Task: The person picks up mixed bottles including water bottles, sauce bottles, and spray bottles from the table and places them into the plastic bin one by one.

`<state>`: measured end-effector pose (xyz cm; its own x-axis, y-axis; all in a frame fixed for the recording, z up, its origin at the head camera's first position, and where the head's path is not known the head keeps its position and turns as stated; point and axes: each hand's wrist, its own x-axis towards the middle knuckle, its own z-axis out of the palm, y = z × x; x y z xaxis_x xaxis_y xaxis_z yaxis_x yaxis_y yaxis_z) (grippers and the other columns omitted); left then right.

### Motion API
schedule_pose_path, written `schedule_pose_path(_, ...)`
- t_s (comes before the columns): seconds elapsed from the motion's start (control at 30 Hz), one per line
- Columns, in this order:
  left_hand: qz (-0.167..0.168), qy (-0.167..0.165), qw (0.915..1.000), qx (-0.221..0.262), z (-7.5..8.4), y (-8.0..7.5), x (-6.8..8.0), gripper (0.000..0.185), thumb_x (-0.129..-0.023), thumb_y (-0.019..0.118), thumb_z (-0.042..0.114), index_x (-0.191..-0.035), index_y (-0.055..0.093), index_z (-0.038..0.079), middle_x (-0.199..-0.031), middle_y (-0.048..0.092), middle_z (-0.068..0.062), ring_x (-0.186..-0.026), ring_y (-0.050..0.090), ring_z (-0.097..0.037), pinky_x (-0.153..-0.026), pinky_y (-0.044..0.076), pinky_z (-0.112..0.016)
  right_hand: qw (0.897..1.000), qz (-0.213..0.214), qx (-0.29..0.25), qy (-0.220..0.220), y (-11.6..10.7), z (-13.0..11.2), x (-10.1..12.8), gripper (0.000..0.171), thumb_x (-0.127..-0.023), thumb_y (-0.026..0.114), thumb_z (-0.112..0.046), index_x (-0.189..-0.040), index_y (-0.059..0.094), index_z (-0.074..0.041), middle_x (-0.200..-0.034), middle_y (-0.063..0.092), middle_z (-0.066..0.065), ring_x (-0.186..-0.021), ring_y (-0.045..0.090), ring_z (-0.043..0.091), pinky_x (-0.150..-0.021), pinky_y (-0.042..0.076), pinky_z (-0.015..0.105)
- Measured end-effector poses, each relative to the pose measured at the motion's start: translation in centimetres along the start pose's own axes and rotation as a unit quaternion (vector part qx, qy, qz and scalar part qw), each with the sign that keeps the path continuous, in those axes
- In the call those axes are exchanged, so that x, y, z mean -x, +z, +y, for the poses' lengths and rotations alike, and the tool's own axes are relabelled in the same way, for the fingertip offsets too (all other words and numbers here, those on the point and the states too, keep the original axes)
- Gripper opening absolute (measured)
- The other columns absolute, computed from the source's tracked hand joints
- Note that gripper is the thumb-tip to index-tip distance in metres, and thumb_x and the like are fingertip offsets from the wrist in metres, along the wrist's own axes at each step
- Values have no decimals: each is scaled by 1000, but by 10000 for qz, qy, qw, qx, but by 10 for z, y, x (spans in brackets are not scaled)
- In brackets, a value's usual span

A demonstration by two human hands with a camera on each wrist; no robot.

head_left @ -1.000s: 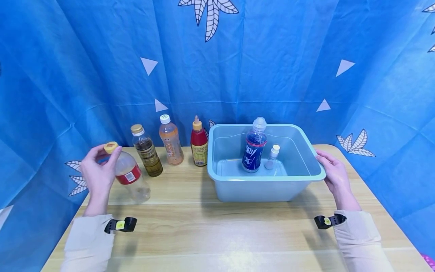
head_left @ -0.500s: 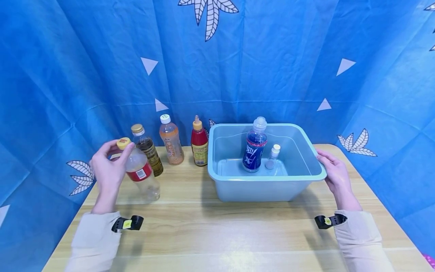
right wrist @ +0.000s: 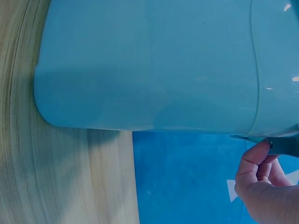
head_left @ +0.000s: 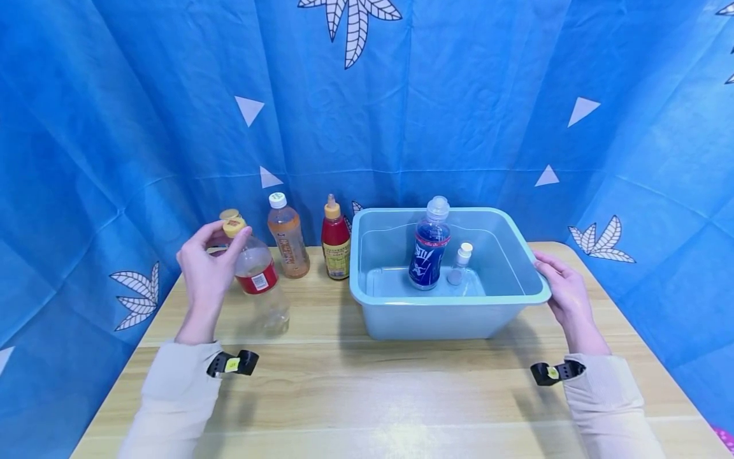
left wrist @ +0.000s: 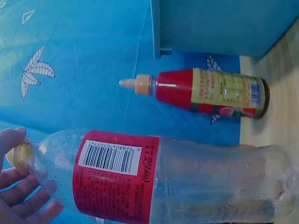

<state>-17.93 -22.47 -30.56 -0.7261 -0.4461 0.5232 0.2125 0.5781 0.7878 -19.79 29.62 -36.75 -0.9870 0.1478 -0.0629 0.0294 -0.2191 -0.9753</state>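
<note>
My left hand [head_left: 208, 260] pinches the yellow cap of a clear Coca-Cola bottle [head_left: 259, 278] between thumb and fingers. The bottle has a red label with a barcode, and it leans with its base toward the right. In the left wrist view the bottle [left wrist: 117, 177] looks drained, with droplets on its wall. My right hand [head_left: 564, 290] grips the right rim of a light blue plastic tub [head_left: 427, 320]; the right wrist view shows the thumb and fingers on that rim. Inside the tub stand a blue-labelled drink bottle [head_left: 429, 255] and a small white-capped bottle [head_left: 460, 264].
Behind the Coca-Cola bottle is a gold-capped bottle [head_left: 230, 215], mostly hidden. An orange drink bottle [head_left: 289, 245] and a red sauce squeeze bottle [head_left: 336, 245] stand along the table's back edge, left of the tub. A blue curtain [head_left: 459, 95] hangs behind the wooden table [head_left: 344, 395].
My left hand has carried the Coca-Cola bottle to the right, in front of the gold-capped bottle, which it now largely covers. The right hand and tub have stayed put.
</note>
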Motion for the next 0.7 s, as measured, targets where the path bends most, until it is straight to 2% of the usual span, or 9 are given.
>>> schedule_pose_path(0.07, -52, 51, 10000, 32, 6, 3, 0, 43, -75, 67, 41, -106, 65, 10, -95, 63, -7, -85, 55, -16, -68, 39, -13, 10000, -14, -24, 3, -1, 0, 0, 17, -84, 61, -16, -100, 66, -18, -91, 61, -11, -76, 60, 5, -62, 50, 19)
schedule_pose_path(0.1, -76, 108, 9998, -117, 11, 4, 0, 44, -76, 66, 42, -106, 64, 10, -95, 64, -8, -85, 56, -17, -69, 40, -15, 10000, -25, -40, 10, -1, -1, 0, 18, -84, 61, -16, -101, 66, -18, -91, 62, -11, -77, 60, 5, -63, 50, 19)
schedule_pose_path(0.27, -242, 250, 9994, 30, 23, 9, -3, 42, -78, 65, 39, -107, 63, 8, -98, 63, -7, -86, 55, -16, -73, 38, -12, 10000, -38, -64, 54, -2, -1, 1, 20, -84, 61, -17, -103, 65, -18, -90, 62, -12, -76, 60, 5, -62, 50, 19)
schedule_pose_path(0.4, -283, 320, 9991, 78, 30, 14, -6, 43, -78, 64, 40, -107, 63, 8, -98, 63, -5, -86, 55, -15, -64, 43, -13, 10000, -50, -68, 45, -1, -1, 0, 17, -84, 61, -16, -100, 66, -19, -90, 62, -11, -76, 60, 5, -62, 50, 19)
schedule_pose_path(0.53, -300, 425, 9986, 132, 37, 18, -10, 43, -77, 65, 39, -106, 64, 7, -98, 63, -5, -85, 55, -15, -63, 44, -13, 9999, -68, -80, 30, 0, 0, -1, 14, -85, 60, -15, -96, 67, -21, -90, 61, -10, -75, 60, 5, -62, 50, 19)
schedule_pose_path(0.7, -352, 536, 9978, 183, 48, 21, -14, 42, -78, 65, 38, -105, 64, 6, -97, 63, -6, -85, 55, -15, -64, 44, -16, 10000, -56, -65, -9, 0, 1, -1, 15, -85, 60, -16, -97, 67, -20, -90, 62, -10, -75, 60, 5, -62, 50, 19)
